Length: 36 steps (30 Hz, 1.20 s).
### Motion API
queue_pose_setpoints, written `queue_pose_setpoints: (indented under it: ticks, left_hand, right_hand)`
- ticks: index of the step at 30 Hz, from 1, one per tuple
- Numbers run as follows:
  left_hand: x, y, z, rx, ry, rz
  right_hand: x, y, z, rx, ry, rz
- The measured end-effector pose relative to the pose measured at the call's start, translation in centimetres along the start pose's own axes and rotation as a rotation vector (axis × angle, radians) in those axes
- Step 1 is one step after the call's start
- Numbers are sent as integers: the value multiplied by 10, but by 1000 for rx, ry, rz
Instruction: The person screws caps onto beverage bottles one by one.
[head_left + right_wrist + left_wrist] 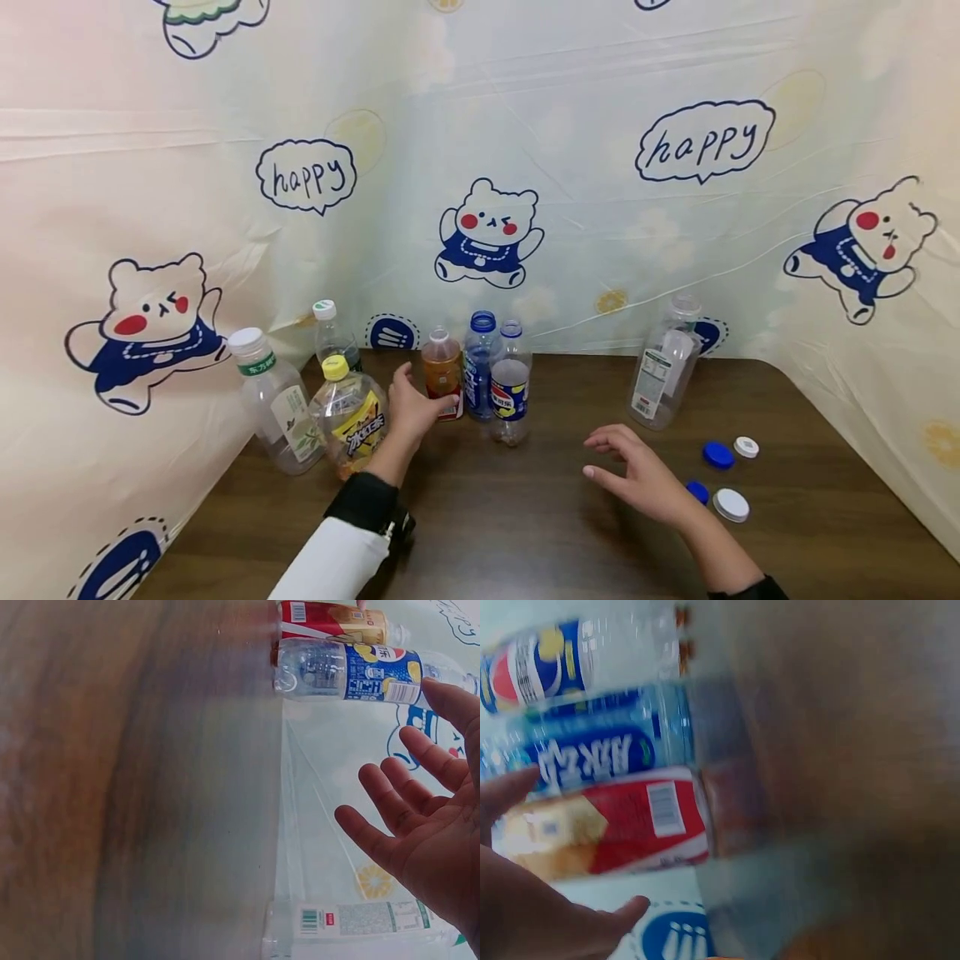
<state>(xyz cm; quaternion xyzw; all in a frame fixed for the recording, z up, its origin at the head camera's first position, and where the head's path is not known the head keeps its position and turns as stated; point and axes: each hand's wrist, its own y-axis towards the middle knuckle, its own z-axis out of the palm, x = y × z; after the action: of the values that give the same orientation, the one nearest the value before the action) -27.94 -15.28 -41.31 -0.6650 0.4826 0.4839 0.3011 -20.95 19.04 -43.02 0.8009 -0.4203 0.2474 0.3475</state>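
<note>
My left hand [412, 408] reaches toward a small bottle [442, 367] with a red and tan label, thumb and fingers spread apart beside it. In the left wrist view that bottle [607, 829] stands between the spread thumb and fingers. Right beside it are a blue-tinted bottle [478, 358] and a clear bottle with a dark blue cola label [510, 400], both uncapped. My right hand [637, 475] hovers over the table's right half with fingers extended, holding nothing. In the right wrist view the hand [427, 817] shows an open palm near the cola bottle [382, 671].
At the left stand a yellow-capped iced tea bottle [352, 421], a large white-capped bottle [277, 408] and a smaller white-capped bottle [333, 337]. A large clear bottle [666, 367] stands at the back right. Blue caps [718, 455] and white caps [731, 505] lie nearer on the right.
</note>
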Motion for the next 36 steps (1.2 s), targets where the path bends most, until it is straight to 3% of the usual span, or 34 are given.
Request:
queue_pose_setpoints:
  ticks: [6, 11, 19, 28, 36]
  left_hand:
    - [7, 21, 3, 71, -142, -23]
    - [15, 27, 7, 117, -170, 2]
    - [20, 28, 11, 74, -146, 43]
    - [12, 7, 0, -32, -6, 135]
    - [-3, -23, -15, 23, 5, 141]
  right_hand:
    - [-2, -1, -1, 9, 4, 12]
    - [-2, -2, 0, 20, 13, 17]
    - [-3, -2, 1, 29, 22, 27]
    - [-3, 1, -1, 37, 27, 28]
    - [-6, 1, -3, 25, 10, 22]
